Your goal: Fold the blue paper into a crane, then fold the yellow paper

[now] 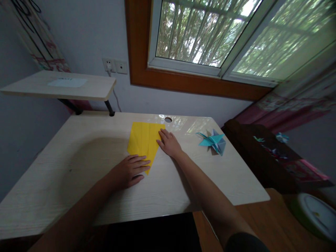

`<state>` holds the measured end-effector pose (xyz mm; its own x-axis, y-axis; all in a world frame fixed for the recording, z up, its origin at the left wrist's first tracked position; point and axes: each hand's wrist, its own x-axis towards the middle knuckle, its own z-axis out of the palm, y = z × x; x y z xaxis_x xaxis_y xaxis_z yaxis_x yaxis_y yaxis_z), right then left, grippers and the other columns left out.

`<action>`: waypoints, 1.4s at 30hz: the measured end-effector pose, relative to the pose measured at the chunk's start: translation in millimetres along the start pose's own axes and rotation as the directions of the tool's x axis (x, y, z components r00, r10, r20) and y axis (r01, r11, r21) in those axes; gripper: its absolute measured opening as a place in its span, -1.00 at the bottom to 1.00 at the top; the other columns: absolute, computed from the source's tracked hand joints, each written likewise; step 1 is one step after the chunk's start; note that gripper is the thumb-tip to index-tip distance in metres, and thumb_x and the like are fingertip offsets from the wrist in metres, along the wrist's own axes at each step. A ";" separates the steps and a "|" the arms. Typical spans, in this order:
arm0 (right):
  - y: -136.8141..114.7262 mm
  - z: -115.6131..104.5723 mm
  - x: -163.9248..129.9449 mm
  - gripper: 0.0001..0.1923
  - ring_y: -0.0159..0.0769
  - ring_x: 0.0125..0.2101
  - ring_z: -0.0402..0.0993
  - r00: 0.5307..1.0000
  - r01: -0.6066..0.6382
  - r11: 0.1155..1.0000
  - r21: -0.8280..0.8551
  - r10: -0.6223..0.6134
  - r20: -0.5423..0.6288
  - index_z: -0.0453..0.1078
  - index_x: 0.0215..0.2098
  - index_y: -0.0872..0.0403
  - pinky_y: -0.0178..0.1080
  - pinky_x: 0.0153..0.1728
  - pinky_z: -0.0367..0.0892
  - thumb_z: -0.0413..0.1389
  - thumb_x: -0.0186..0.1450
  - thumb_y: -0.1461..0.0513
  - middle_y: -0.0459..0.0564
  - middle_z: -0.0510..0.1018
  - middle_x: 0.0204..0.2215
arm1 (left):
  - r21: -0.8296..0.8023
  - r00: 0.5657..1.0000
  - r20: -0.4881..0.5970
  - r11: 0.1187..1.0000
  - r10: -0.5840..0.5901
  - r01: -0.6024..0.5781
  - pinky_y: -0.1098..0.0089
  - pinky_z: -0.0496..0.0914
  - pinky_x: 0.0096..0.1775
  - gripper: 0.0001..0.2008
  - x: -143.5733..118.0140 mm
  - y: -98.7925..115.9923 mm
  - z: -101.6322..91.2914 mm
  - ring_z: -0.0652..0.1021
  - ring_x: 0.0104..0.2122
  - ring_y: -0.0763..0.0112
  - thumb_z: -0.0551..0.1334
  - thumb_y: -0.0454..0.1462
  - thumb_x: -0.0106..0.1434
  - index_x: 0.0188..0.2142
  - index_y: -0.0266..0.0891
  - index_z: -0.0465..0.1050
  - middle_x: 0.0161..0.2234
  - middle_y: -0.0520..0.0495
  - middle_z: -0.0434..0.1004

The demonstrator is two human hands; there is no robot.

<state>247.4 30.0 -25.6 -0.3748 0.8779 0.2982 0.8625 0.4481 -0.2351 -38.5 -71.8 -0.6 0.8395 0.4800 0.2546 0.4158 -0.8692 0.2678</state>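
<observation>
Yellow paper (144,139) lies flat, seemingly pinned under both hands' fingers (140,161).

Both hands (128,171) (169,142) flat on yellow paper (144,140) — blue origami (214,141) nearby.

A sheet of yellow paper (144,140) lies flat on the pale wooden desk (78,154), partly folded into a kite-like shape: its far edge, at 12 o'clock, is straight and wide, and its sides taper to a point at 6 o'clock. A lengthwise crease runs down its middle, and the flaps lie flush against the sheet. The left hand (130,170) rests palm down with its fingertips on the paper's near point, while the right hand (169,142) presses flat on its 3 o'clock edge.
</observation>
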 end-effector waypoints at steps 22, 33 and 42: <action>-36.9 -3.9 -44.9 -0.10 0.14 0.41 -0.01 0.979 -0.205 0.976 0.070 0.203 0.026 -0.03 0.47 0.05 0.19 0.34 0.08 0.16 0.32 -0.10 0.26 0.03 0.45 | 0.019 0.999 -0.041 1.000 0.007 -0.006 0.02 0.24 0.27 -0.61 -2.7 -3.0 7.7 0.41 0.26 0.15 0.19 -0.21 0.42 0.22 -0.06 0.43 0.28 -0.05 0.42; 30.3 -1.3 35.4 -0.07 0.21 0.36 0.06 0.791 -0.596 0.794 0.119 0.606 -0.084 0.05 0.43 0.01 0.17 0.30 0.12 0.27 0.20 -0.03 0.24 0.12 0.39 | 0.020 0.999 -0.036 0.999 0.025 -0.024 -0.01 0.26 0.26 -0.62 -4.1 -5.7 8.9 0.39 0.28 0.12 0.19 -0.22 0.42 0.20 -0.03 0.45 0.29 -0.04 0.41; 39.1 4.2 54.4 -0.17 0.21 0.24 0.21 0.713 -0.665 0.735 0.129 0.677 -0.182 0.16 0.37 0.01 0.16 0.20 0.21 0.24 0.20 -0.01 0.25 0.28 0.26 | -0.002 0.999 -0.021 0.999 0.032 -0.032 -0.03 0.27 0.24 -0.65 -5.7 -6.5 4.8 0.38 0.28 0.11 0.22 -0.23 0.40 0.14 0.08 0.51 0.31 0.00 0.39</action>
<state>259.3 96.0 -22.4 0.3789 0.8985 0.2217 0.8395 -0.2328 -0.4910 -44.3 -69.5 -8.2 0.8445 0.4548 0.2827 0.3882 -0.8836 0.2617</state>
